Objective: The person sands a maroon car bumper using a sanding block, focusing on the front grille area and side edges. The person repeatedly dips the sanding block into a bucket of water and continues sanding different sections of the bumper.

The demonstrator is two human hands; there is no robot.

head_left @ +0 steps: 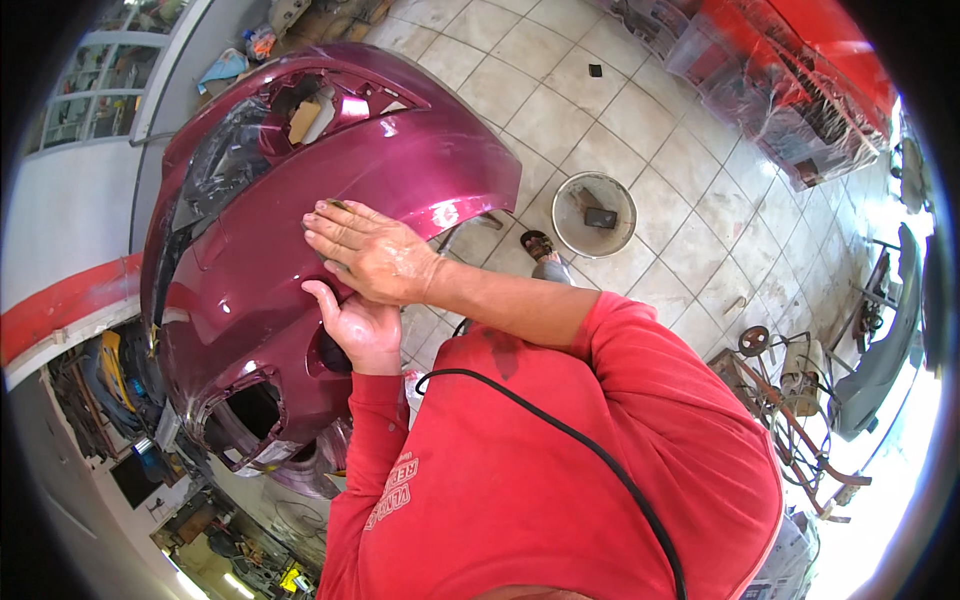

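Observation:
A glossy maroon car bumper stands on the left, with cut-outs for a lamp and a grille. My right hand lies flat in front of it, fingers stretched and close together, with pale wet-looking smears on its back. At its fingertips shows a small dark-greenish edge that I cannot make out. Just below, my left hand turns its palm up with the thumb spread. The left fingers are hidden behind the right hand, so whether they touch the bumper does not show.
A round bucket with a dark block in it stands on the tiled floor. Plastic-draped red bodywork is at the upper right. A rusty metal frame stands at the right. A black cable crosses my red shirt.

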